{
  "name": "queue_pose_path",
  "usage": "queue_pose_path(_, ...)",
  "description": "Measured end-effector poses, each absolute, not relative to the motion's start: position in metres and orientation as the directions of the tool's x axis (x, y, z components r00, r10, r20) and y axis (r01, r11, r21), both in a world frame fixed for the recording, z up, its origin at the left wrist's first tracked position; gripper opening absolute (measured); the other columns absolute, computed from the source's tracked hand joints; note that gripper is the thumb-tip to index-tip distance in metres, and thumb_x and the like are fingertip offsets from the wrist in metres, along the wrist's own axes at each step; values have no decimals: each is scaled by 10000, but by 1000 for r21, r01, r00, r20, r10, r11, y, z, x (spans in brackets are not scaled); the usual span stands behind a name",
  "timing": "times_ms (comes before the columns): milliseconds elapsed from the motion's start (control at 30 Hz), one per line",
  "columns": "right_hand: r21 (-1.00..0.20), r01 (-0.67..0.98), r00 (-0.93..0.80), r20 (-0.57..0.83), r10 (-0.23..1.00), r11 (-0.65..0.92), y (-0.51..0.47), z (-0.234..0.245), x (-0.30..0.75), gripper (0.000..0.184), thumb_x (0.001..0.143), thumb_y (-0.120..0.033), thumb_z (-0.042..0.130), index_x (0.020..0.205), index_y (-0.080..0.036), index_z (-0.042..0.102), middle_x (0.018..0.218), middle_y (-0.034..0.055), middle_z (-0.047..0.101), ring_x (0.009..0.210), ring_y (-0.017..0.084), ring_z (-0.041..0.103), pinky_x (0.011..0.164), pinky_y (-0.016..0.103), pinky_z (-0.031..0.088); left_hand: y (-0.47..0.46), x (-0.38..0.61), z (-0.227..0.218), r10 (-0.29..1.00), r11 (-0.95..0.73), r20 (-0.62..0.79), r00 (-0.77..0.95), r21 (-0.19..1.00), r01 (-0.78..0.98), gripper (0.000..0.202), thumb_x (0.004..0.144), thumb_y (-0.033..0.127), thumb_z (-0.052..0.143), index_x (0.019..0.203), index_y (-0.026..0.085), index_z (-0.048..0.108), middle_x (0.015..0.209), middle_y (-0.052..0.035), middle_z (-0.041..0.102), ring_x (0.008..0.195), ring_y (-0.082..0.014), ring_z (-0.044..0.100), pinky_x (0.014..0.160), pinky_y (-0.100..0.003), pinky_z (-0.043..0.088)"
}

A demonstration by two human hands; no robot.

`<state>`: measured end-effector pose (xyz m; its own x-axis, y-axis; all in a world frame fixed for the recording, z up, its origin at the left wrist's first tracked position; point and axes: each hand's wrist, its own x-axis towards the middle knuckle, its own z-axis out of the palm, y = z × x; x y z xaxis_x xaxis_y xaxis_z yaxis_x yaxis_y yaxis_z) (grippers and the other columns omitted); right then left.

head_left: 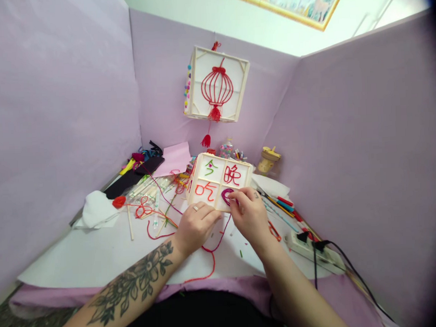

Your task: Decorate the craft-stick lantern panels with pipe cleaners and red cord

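Note:
A white box-shaped lantern (218,169) with a pale stick frame stands tilted on the table before me. Its face is split into four panels bearing yarn characters in green, dark red, orange-red and purple. My left hand (199,226) grips the lantern's lower edge, fingers curled over it. At the lower right panel, the bent fingers of my right hand (252,215) pinch purple yarn (225,197) against the white surface. The right fingertips partly cover that panel. Dark red yarn (221,238) trails below the lantern between my hands.
A finished lantern (217,89) with a red tassel hangs behind. Orange yarn (142,208), sticks and white cloth (99,209) lie left. Orange-handled scissors (274,231), pens (285,204) and a power strip (315,251) with black cables are at right. Lilac walls (350,129) enclose the table.

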<state>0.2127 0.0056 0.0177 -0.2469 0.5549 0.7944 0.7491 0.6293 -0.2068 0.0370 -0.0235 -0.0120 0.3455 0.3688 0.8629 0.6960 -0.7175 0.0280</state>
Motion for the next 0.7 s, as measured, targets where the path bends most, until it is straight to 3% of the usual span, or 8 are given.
queue_pose_path(267,-179,686,-306,808,503,705,5,18,212,232,837,-102,509,947,-206,685,920,72,570,872,205,531,777,353,462,-23,37,-12,370,-724,862,347,33,689,99,894,125,545,932,168,626,806,-30,665,759,-168,582,732,-322,489)
queue_pose_path(400,-270,660,-169,856,488,701,3,16,213,136,856,-142,522,964,-185,593,892,64,573,849,196,546,766,348,472,-24,37,-11,383,-720,857,344,44,693,87,899,139,555,949,159,624,817,-28,663,765,-163,568,732,-316,487)
queue_pose_path(567,-344,655,-44,872,488,673,-2,13,216,34,863,-211,563,865,-195,534,816,36,569,763,177,541,711,328,462,-25,37,-11,399,-717,850,343,56,695,94,902,144,556,965,156,625,839,-33,666,785,-165,573,762,-325,495)
queue_pose_path(700,-339,632,-73,869,489,697,-13,3,218,158,841,-190,605,717,-196,507,802,40,599,801,178,567,758,332,464,-23,37,-13,386,-718,859,337,51,694,94,913,166,547,967,166,623,832,-29,666,779,-160,576,764,-323,498)
